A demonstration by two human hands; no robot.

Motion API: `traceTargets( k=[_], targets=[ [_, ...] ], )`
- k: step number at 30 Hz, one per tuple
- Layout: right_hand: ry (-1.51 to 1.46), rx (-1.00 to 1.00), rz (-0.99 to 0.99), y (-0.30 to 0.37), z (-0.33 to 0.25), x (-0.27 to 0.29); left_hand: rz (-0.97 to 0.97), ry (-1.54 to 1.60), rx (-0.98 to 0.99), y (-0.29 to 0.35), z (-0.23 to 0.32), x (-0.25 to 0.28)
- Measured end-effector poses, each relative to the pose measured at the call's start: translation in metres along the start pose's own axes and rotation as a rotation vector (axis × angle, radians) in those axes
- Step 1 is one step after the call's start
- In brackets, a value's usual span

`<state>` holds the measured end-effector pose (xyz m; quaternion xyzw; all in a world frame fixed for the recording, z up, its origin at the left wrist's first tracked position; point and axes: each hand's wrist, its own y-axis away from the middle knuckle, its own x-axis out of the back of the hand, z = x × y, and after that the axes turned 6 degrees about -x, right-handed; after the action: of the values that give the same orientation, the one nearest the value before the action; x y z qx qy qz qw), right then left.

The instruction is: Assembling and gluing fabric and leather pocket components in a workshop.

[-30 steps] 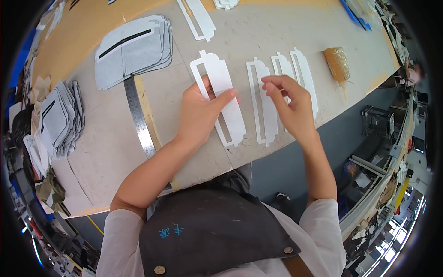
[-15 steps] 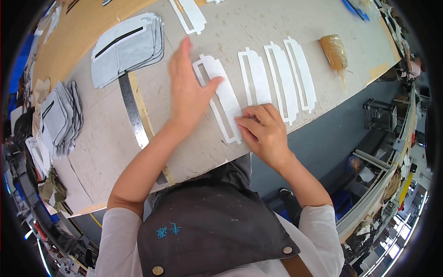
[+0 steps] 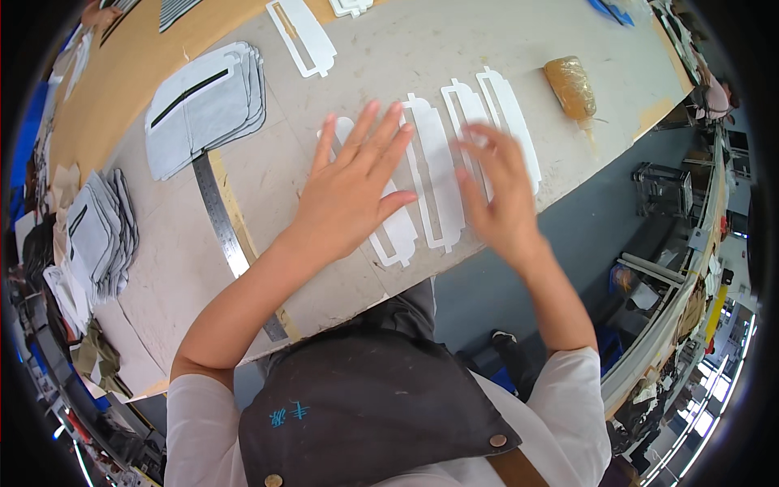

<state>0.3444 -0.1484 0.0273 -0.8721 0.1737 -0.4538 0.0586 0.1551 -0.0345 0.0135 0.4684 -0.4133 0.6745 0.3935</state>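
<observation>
Left hand (image 3: 347, 201), fingers spread, covers leftmost white slotted strip (image 3: 398, 234) on table (image 3: 329, 294); far end leans left. Next slotted strip (image 3: 439, 177) lies between thumbs, roughly parallel. Right hand (image 3: 505, 188) blurred, thumb and fingers parted.

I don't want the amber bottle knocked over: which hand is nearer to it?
Right. The right hand is nearer the person than the bottle, and to its left; the left hand is farther left, spread over a white cut-out.

Table (image 3: 454, 49) brightly lit | glare on ruler (image 3: 219, 209) | right hand (image 3: 505, 195) blurred | edges fisheye-bent
</observation>
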Motion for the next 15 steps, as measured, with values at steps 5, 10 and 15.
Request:
traceTargets(
  k=[5, 10, 15],
  targets=[
    [0.419, 0.217, 0.096, -0.073, 0.076, 0.012, 0.096, 0.055, -0.137, -0.054, 0.014, -0.023],
    [0.533, 0.181, -0.04, -0.071, 0.101, -0.01, 0.034, 0.029, -0.166, -0.065, 0.018, -0.053],
    [0.019, 0.045, 0.054, -0.065, 0.104, 0.01, 0.048, 0.071, -0.208, -0.059, 0.023, -0.034]
  ],
)
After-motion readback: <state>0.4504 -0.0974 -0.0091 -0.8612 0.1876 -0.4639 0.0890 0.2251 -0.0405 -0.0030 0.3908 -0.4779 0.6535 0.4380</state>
